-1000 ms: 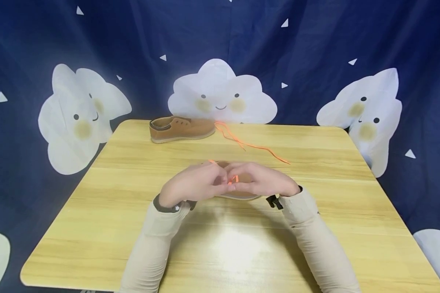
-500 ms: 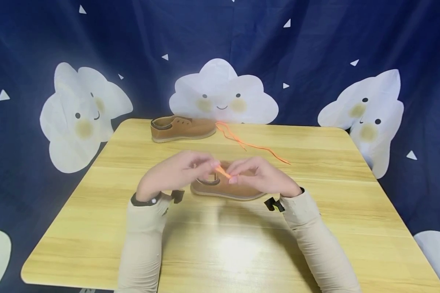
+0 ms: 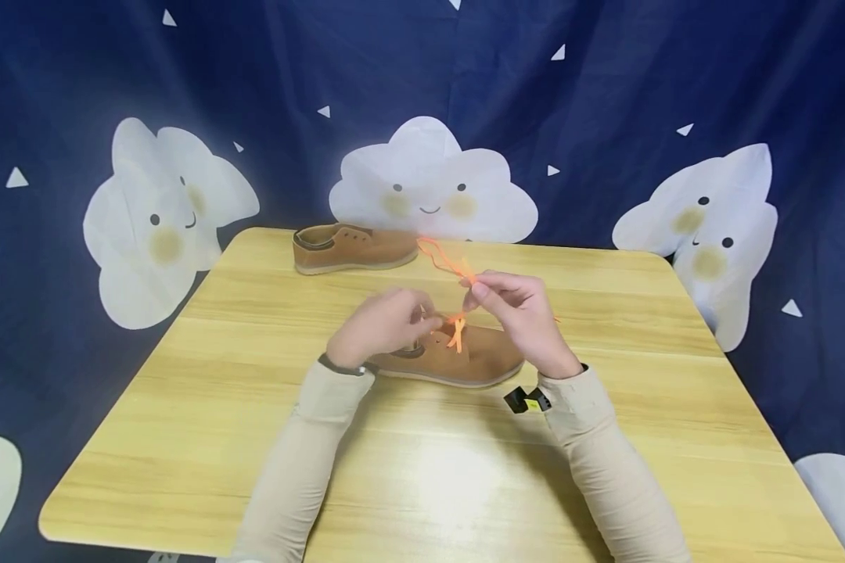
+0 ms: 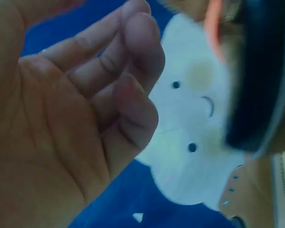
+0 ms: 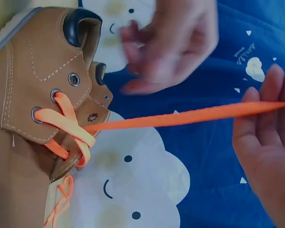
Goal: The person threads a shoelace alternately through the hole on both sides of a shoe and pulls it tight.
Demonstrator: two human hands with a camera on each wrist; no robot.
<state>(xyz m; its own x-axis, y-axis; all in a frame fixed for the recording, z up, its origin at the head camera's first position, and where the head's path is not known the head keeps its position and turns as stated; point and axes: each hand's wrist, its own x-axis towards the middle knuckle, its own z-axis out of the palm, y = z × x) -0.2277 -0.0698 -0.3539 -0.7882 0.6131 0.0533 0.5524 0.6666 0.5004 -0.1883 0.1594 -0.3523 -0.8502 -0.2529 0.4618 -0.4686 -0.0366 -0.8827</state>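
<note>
A brown shoe [image 3: 489, 360] stands on the table with its toe to the right. An orange shoelace [image 5: 180, 118] crosses through its lower eyelets; an upper eyelet [image 5: 73, 79] has no lace in it. My right hand [image 3: 524, 317] pinches the lace above the shoe and stretches it taut, as the right wrist view shows. My left hand [image 3: 380, 327] is over the heel side of the shoe, its fingers loosely bent. In the left wrist view the palm and fingers [image 4: 137, 109] hold nothing. The right wrist view shows this hand blurred.
Farther back on the wooden table [image 3: 183, 438] stands a second brown shoe [image 3: 366, 252], its eyelets without laces. A loose orange lace [image 3: 433, 254] lies beside its toe, partly hidden behind my right hand. A blue curtain with clouds [image 3: 429, 184] hangs behind the table.
Both hands were close together over the shoe, then held the lace between them. Now the left has let go and moved back beside the shoe; the right has risen, drawing the lace away.
</note>
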